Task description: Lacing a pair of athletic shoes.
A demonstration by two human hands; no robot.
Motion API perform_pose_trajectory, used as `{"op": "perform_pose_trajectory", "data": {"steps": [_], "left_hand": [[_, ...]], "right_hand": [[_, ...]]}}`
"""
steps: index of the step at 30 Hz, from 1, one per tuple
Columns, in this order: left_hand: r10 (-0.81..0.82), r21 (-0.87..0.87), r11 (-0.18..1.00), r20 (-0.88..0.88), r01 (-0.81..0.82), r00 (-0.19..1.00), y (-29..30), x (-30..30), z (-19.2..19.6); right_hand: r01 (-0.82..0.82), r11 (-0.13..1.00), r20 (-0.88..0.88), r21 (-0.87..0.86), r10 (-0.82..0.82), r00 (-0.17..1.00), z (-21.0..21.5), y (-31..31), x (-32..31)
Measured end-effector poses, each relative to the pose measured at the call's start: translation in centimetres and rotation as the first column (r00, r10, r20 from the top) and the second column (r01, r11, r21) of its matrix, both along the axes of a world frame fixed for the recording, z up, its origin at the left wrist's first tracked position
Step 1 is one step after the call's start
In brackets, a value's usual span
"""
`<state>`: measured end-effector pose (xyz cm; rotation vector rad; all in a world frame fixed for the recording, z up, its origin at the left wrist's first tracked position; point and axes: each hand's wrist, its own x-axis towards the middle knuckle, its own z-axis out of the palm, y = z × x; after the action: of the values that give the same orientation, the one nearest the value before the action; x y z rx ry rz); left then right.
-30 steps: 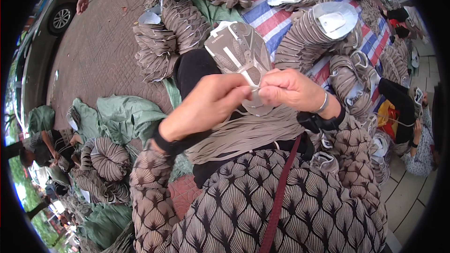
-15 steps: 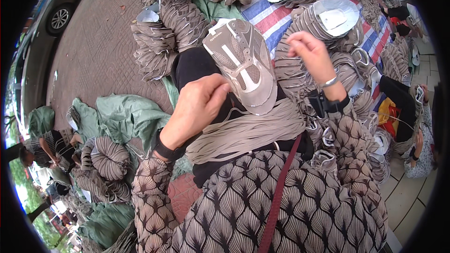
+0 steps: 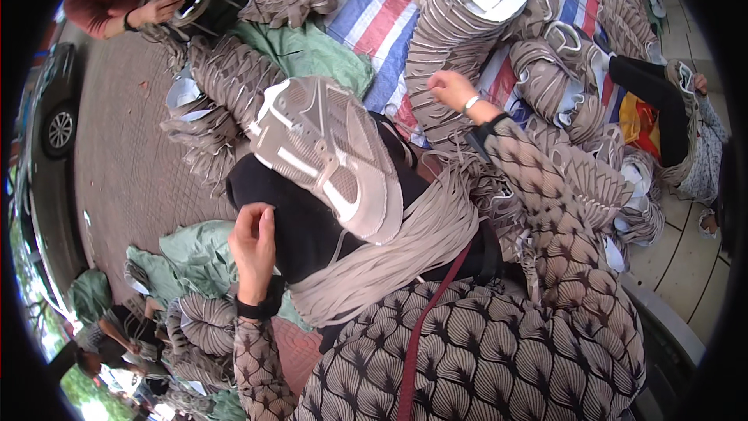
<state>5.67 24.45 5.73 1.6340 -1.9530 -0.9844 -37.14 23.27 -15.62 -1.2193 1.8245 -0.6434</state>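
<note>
A grey-beige mesh shoe upper with white trim lies across my black-trousered lap, its toe pointing down and right. My left hand is beside it at the left, with fingers curled and thumb pressed in. Whatever may be in that pinch is too small to see. Beyond the upper's right side, my right hand is raised, its fingers closed, near a tall stack of nested uppers. I cannot make out anything in it. A thick bundle of beige laces drapes over my lap below the toe.
Green sacking and a striped tarp lie ahead, with more stacked uppers around them. At top left, a co-worker's hand holds an upper. Other people sit at the right and lower left. A car stands at the left.
My view has swung, so the upper and lap appear further left. My left hand has drawn away from the toe, and the right hand lies further out. The co-worker at top left shows more.
</note>
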Motion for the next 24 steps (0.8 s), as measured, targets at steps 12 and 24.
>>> {"op": "perform_pose_trajectory", "data": {"steps": [12,24], "left_hand": [[0.056,0.130,0.989,0.073,-0.065,0.996,-0.3,1.3,0.3],[-0.016,0.194,0.981,0.025,0.011,1.000,-1.6,0.0,1.0]], "right_hand": [[-0.494,0.794,-0.556,0.353,0.603,0.572,-11.0,1.0,10.3],[-0.527,0.841,-0.023,0.124,0.533,0.846,-9.1,-1.6,2.4]]}}
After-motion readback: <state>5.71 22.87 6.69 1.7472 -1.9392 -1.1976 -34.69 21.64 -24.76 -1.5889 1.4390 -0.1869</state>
